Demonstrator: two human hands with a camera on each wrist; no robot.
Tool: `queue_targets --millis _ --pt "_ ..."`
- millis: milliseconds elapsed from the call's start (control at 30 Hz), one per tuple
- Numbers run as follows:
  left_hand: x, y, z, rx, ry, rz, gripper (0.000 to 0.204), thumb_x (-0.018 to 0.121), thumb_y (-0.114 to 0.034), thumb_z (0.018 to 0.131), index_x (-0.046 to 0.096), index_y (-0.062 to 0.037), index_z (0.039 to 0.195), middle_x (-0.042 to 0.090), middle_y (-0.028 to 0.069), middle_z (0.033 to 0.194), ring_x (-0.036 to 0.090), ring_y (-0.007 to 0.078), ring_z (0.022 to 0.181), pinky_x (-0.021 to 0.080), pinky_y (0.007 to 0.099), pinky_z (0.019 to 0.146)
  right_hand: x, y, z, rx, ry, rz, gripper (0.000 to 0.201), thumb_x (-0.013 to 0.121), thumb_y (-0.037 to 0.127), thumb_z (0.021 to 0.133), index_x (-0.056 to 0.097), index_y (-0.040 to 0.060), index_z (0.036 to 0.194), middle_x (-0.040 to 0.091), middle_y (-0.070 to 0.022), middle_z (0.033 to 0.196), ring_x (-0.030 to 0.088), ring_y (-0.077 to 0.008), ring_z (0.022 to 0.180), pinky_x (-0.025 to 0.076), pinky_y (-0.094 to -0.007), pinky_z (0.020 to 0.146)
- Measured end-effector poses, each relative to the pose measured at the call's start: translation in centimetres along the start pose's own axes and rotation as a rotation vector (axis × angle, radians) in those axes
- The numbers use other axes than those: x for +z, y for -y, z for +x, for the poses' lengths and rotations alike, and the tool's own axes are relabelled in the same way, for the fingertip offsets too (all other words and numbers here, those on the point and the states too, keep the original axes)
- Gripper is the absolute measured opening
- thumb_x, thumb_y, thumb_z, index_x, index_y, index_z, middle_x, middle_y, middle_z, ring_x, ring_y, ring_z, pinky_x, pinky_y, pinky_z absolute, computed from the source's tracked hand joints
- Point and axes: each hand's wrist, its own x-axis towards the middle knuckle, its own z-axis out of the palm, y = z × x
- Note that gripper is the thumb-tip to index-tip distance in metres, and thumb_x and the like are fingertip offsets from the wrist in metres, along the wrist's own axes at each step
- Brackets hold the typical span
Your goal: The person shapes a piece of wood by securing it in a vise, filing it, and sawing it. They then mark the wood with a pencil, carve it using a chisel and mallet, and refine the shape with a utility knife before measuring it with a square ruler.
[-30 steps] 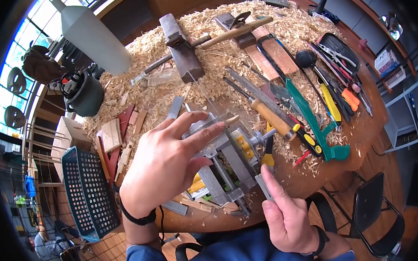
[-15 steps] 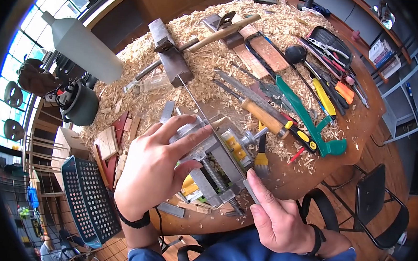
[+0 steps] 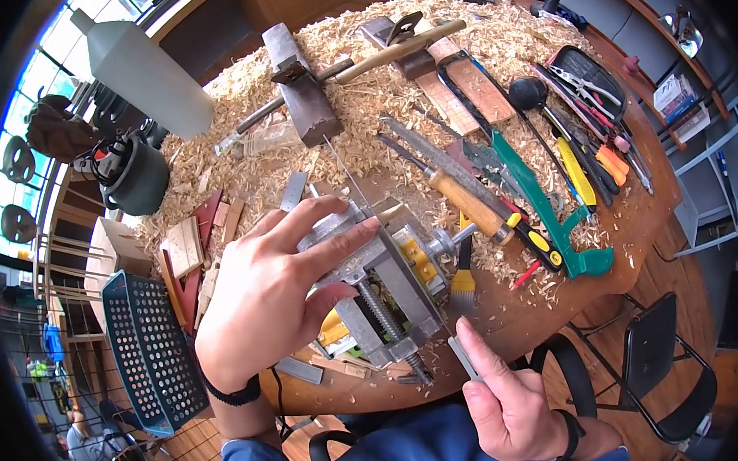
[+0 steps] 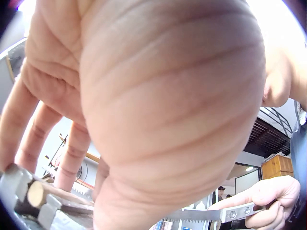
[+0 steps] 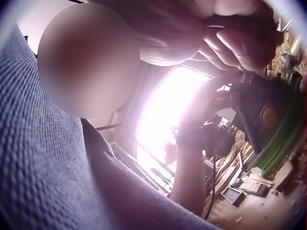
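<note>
My left hand (image 3: 264, 287) rests on a grey metal vise (image 3: 411, 296), fingers spread over its far end and thumb out to the side. A round wooden stick (image 4: 36, 194) lies in the vise under those fingertips; its pointed end (image 3: 389, 212) sticks out on the right. My right hand (image 3: 514, 408) grips a saw, index finger extended along its bolted metal bracket (image 4: 237, 212). The thin toothed saw blade (image 4: 196, 216) runs forward across the vise, close beside the left fingertips. The right fingers hide the handle.
Wood shavings (image 3: 225, 95) cover the far side. Two wooden planes (image 3: 301, 100) lie beyond the vise. To its right are a wooden-handled tool (image 3: 468, 204), a green-handled saw (image 3: 547, 216) and a brush (image 3: 464, 283). A perforated basket (image 3: 154, 357) hangs at the left edge.
The right hand first slid the saw slightly forward over the vise, then drew it back toward the body, to the lower right. The left hand has kept its place on the vise.
</note>
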Motion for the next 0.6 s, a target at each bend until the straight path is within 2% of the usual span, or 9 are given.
queue_targets --millis 67,133,267,333,600 --pt "0.0 0.0 0.0 -0.011 0.003 -0.011 0.06 0.084 -0.019 0.08 0.072 -0.0197 0.14 0.067 0.0109 0.134 0.069 0.0342 0.102 0.06 0.0451 0.089 -0.1 0.6 0.1 0.056 0.009 0.038 0.057 0.056 0.0 0.103 0.04 -0.019 0.154 0.059 -0.0378 0.144 0.076 -0.0433 0.11 0.061 -0.041 0.09" --pt "-0.1 -0.1 0.1 -0.069 0.03 -0.019 0.061 0.086 -0.033 0.078 0.076 -0.0183 0.136 0.069 0.0136 0.135 0.071 0.0386 0.111 0.057 0.0474 0.093 -0.1 0.5 0.5 0.113 0.021 0.075 0.057 0.056 0.0 0.103 0.04 -0.0187 0.154 0.061 -0.038 0.141 0.077 -0.0427 0.109 0.061 -0.0402 0.088" --pt "-0.1 0.3 0.1 -0.059 0.011 -0.026 0.061 0.087 -0.031 0.076 0.076 -0.0179 0.135 0.069 0.0138 0.135 0.071 0.0392 0.112 0.057 0.0476 0.094 0.1 0.2 1.6 0.133 0.027 0.094 0.055 0.054 0.0 0.103 0.043 -0.0164 0.154 0.064 -0.0369 0.137 0.075 -0.0441 0.113 0.057 -0.0417 0.098" --pt "-0.1 0.2 0.1 -0.065 0.027 -0.028 0.063 0.087 -0.028 0.075 0.076 -0.0181 0.135 0.069 0.0138 0.136 0.07 0.0395 0.114 0.057 0.0481 0.095 0.5 0.4 1.4 0.174 0.015 0.126 0.055 0.053 0.0 0.103 0.043 -0.0155 0.155 0.065 -0.0361 0.137 0.072 -0.0457 0.12 0.054 -0.0421 0.104" --pt "0.0 -0.7 -0.2 -0.113 0.028 -0.005 0.065 0.088 -0.022 0.072 0.076 -0.0199 0.136 0.068 0.0124 0.138 0.069 0.0373 0.115 0.055 0.0482 0.096 -0.1 1.0 1.1 0.199 0.0 0.112 0.055 0.053 0.0 0.103 0.044 -0.0145 0.155 0.064 -0.0359 0.14 0.071 -0.0433 0.124 0.055 -0.0414 0.103"
